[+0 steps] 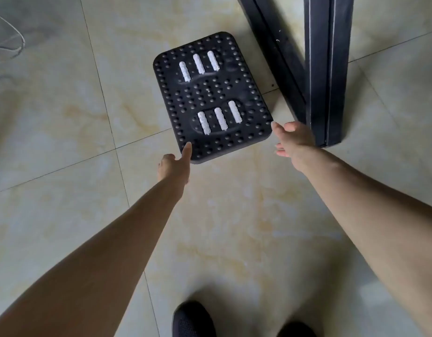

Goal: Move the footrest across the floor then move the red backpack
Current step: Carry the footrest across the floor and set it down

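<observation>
A black footrest (211, 93) with raised dots and two groups of white rollers lies on the tiled floor in the middle of the head view. My left hand (175, 164) reaches its near left corner, thumb touching the edge, other fingers curled. My right hand (292, 142) is at the near right corner, fingers spread, thumb tip by the edge, holding nothing. No red backpack is in view.
A black table leg and base bar (324, 76) stand right beside the footrest's right side. My dark shoes (193, 319) are at the bottom. A thin wire shape (10, 37) lies at the far left. Cream tiles (64, 117) spread to the left.
</observation>
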